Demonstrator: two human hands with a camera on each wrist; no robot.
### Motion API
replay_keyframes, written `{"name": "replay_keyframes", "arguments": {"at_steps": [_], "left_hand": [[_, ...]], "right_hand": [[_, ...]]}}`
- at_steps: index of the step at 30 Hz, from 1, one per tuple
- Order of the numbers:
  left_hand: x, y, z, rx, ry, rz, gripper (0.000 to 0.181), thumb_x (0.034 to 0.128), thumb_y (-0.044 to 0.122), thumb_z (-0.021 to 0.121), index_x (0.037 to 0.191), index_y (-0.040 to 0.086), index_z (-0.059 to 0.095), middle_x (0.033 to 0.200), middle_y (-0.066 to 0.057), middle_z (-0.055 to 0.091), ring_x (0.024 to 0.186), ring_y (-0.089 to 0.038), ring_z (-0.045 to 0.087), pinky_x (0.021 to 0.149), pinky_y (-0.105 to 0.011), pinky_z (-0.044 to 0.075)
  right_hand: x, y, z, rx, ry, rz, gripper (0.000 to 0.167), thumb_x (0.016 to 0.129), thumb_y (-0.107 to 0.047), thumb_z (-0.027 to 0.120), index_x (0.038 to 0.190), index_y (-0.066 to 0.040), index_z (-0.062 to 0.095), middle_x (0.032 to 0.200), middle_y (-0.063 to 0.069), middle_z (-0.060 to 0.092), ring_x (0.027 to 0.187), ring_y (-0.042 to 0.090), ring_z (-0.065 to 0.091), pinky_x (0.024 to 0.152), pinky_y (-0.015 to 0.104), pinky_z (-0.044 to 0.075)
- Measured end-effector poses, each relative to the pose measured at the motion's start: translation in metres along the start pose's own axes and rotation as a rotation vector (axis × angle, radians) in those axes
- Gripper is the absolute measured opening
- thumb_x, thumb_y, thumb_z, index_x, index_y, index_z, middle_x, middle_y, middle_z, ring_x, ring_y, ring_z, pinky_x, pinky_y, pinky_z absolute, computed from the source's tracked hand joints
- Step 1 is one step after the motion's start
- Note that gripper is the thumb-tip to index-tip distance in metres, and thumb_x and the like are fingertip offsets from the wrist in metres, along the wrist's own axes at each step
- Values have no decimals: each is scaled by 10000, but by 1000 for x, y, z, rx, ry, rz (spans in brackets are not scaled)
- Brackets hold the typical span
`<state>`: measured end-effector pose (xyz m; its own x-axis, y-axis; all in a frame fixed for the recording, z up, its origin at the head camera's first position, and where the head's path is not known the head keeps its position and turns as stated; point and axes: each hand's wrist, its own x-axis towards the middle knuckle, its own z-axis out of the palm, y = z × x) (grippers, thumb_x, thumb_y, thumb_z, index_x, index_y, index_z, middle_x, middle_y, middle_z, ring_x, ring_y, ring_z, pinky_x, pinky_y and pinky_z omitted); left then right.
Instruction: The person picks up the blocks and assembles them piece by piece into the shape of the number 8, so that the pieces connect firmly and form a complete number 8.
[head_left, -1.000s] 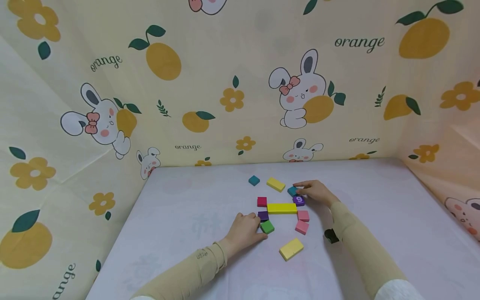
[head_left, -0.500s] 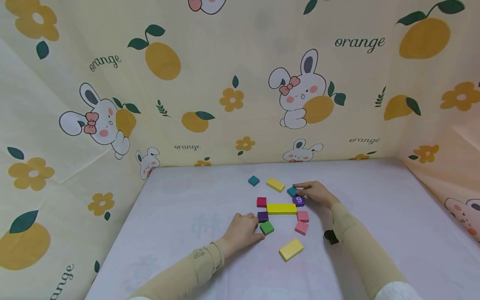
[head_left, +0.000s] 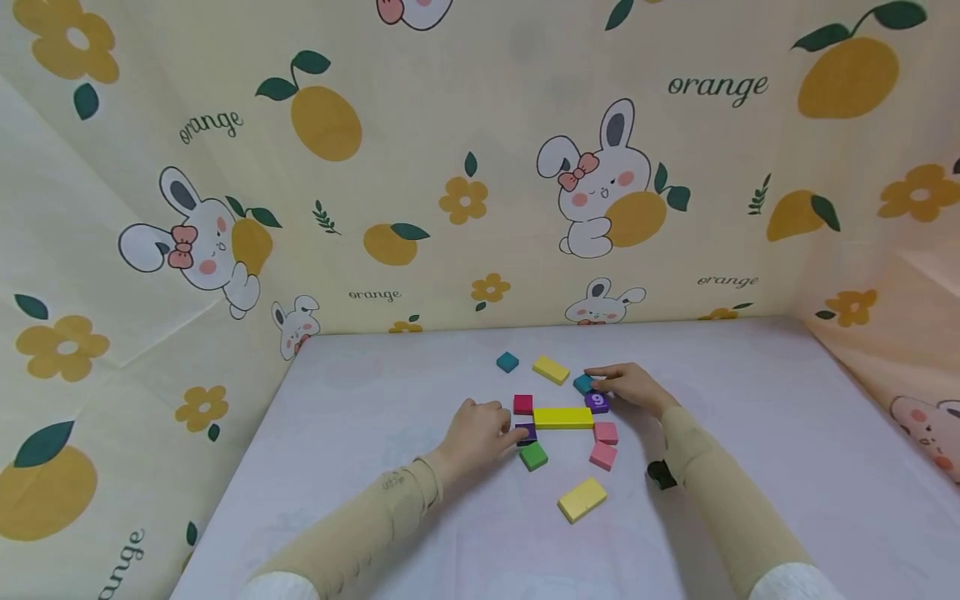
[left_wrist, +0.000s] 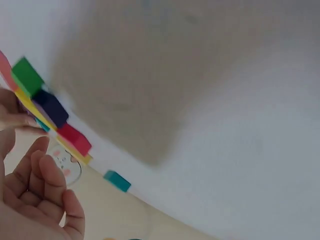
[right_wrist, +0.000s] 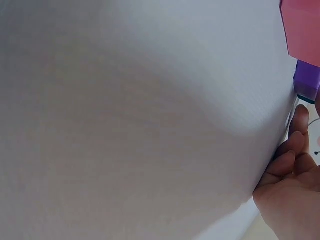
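Small coloured blocks lie on the white table. A long yellow block (head_left: 562, 418) sits in the middle. At its left end are a red block (head_left: 522, 404), a dark purple block (head_left: 527, 433) and a green block (head_left: 533, 456). My left hand (head_left: 474, 435) hovers beside these, fingers loosely bent and holding nothing; its thumb partly covers the purple block in the head view. In the left wrist view a gap separates hand and blocks. My right hand (head_left: 634, 388) pinches a teal block (head_left: 583, 383) between thumb and index finger, touching a purple block marked 9 (head_left: 597, 402).
Two pink blocks (head_left: 603, 455) stand at the long block's right end. A pale yellow block (head_left: 582, 500) lies nearer, another yellow block (head_left: 551, 370) and a teal block (head_left: 507, 362) farther back. A small black object (head_left: 662, 475) is by the right sleeve. A printed cloth (head_left: 465, 250) rises behind.
My left hand has come away from the green block, rising slightly and moving back, its thumb now over the purple block in the head view. The right hand has stayed at the teal block.
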<state>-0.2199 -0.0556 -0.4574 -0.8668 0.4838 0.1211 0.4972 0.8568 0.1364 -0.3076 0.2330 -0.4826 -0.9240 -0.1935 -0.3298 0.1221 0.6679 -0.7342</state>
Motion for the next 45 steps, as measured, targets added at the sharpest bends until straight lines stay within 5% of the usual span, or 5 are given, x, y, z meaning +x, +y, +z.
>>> {"name": "replay_keyframes", "arguments": {"at_steps": [13, 24, 35, 45], "left_hand": [[43, -23, 2, -83, 44, -149, 204, 877, 340, 627, 891, 151, 704, 827, 12, 631, 710, -114, 529, 688, -287, 419], [68, -34, 9, -219, 86, -339, 204, 895, 279, 597, 896, 102, 698, 870, -31, 644, 802, -170, 584, 731, -358, 432], [84, -41, 20, -322, 137, -447, 294, 901, 273, 565, 1141, 120, 636, 1108, -96, 630, 1005, -252, 614, 844, -455, 446], [88, -37, 25, -337, 93, -497, 345, 937, 353, 517, 1263, 261, 584, 1205, -66, 622, 1119, -229, 571, 925, -477, 410]], "right_hand": [[-4, 2, -1, 21, -8, -10, 467, 917, -380, 539, 1346, -201, 496, 1446, 229, 373, 1207, 357, 378, 1004, 525, 342], [4, 7, 0, 64, 0, 8, 448, 931, -312, 536, 1357, -184, 480, 1465, 206, 359, 1279, 381, 343, 1050, 577, 282], [3, 6, 0, 65, -3, -12, 432, 941, -294, 523, 1355, -176, 484, 1464, 195, 368, 1348, 410, 288, 1077, 602, 229], [2, 7, 2, 90, -11, 8, 481, 931, -344, 531, 1381, -192, 447, 1478, 185, 350, 1334, 392, 301, 1078, 584, 249]]}}
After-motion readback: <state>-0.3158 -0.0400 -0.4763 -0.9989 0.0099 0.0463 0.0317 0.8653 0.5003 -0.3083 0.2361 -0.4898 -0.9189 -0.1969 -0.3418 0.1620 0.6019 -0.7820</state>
